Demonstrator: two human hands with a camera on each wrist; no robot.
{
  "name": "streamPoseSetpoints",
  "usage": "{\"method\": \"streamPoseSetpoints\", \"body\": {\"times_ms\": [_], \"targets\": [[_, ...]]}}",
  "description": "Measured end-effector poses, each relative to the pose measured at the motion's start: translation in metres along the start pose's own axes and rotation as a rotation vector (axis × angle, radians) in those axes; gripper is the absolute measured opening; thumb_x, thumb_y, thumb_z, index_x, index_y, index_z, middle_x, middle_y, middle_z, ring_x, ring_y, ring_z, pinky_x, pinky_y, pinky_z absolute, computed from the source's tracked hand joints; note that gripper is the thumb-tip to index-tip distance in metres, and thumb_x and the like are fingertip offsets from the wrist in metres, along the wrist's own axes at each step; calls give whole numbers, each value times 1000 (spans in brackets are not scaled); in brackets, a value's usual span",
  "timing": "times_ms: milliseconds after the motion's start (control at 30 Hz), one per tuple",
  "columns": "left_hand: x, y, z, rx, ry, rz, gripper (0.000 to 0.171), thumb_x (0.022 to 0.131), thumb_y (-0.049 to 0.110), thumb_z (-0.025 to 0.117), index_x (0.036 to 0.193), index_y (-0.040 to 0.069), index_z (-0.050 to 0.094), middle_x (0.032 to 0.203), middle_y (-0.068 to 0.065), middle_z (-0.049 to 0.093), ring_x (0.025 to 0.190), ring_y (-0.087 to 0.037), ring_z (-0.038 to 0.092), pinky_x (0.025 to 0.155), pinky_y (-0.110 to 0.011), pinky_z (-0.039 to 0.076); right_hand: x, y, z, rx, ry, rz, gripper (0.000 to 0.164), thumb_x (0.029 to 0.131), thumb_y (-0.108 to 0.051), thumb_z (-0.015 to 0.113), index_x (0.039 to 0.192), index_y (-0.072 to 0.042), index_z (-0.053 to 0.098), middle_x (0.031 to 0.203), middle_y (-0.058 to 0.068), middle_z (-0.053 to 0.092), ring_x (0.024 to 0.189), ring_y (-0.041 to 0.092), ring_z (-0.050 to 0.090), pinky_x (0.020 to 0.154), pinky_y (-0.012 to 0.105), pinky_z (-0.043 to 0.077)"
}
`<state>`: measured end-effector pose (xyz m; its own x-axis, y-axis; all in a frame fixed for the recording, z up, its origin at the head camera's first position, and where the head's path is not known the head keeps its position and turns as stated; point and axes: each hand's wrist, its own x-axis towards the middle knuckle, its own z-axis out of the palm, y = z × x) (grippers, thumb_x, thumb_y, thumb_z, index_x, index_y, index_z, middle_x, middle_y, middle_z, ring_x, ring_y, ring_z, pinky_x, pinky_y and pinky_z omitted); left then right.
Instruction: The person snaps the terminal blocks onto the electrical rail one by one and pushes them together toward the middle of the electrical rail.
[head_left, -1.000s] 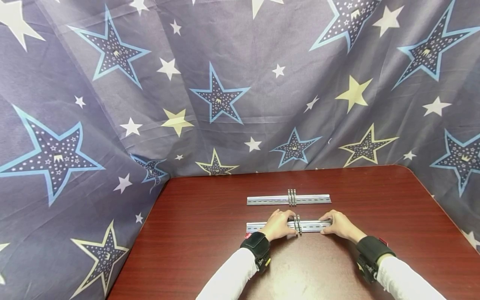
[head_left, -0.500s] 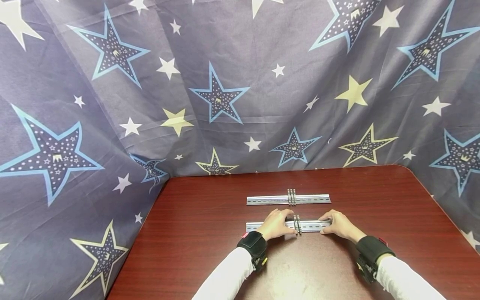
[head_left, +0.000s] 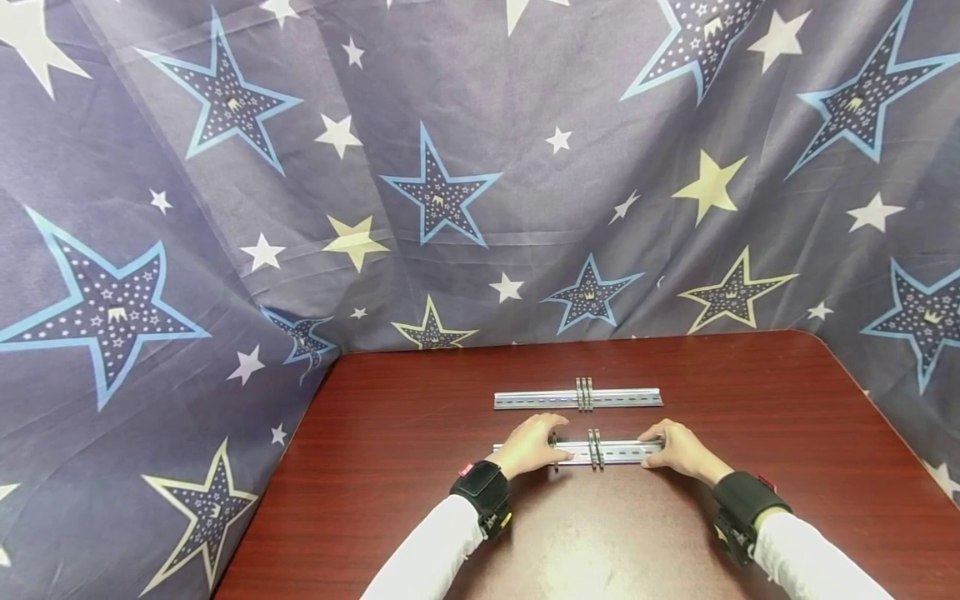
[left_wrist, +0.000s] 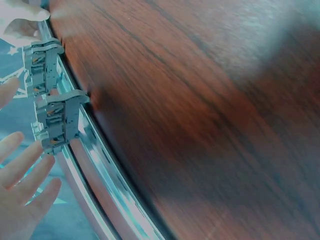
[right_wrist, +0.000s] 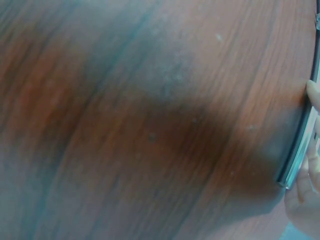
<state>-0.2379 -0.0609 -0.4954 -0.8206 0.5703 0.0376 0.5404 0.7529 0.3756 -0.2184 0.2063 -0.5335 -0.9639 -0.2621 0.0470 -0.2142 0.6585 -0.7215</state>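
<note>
A metal DIN rail (head_left: pixel 618 452) lies on the table with clip-on terminal blocks across it. Two terminal blocks (head_left: pixel 596 450) stand close together near its middle. A single terminal block (left_wrist: pixel 60 120) sits farther left on the rail, apart from that pair. My left hand (head_left: pixel 525 444) is around the single block with fingers extended; in the left wrist view, its fingertips (left_wrist: pixel 49 160) are right at the block's edge. The rail's left part is mostly hidden behind this hand. At the rail's right end, my right hand (head_left: pixel 681 452) holds it between thumb and fingers.
Behind the near rail lies a second DIN rail (head_left: pixel 626 398), parallel to it, with three terminal blocks (head_left: pixel 584 394) together at its middle. Both rest on a reddish-brown wooden table (head_left: pixel 405 417). A star-patterned cloth (head_left: pixel 465 275) hangs along the table's back and sides.
My left hand has moved left along the near rail, away from the pair of terminal blocks. The single block now shows between thumb and fingers. The right hand has stayed in place.
</note>
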Motion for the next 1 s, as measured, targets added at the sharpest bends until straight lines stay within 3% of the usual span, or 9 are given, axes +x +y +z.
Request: {"method": "streamPoseSetpoints", "body": {"times_ms": [1000], "targets": [[-10, -18, 10, -56, 30, 7, 49, 68, 23, 73, 111, 4, 57, 100, -5, 62, 96, -18, 56, 83, -26, 41, 0, 2, -1, 0, -9, -1, 32, 59, -8, 77, 89, 1, 65, 89, 11, 58, 79, 21, 52, 70, 36, 41]]}}
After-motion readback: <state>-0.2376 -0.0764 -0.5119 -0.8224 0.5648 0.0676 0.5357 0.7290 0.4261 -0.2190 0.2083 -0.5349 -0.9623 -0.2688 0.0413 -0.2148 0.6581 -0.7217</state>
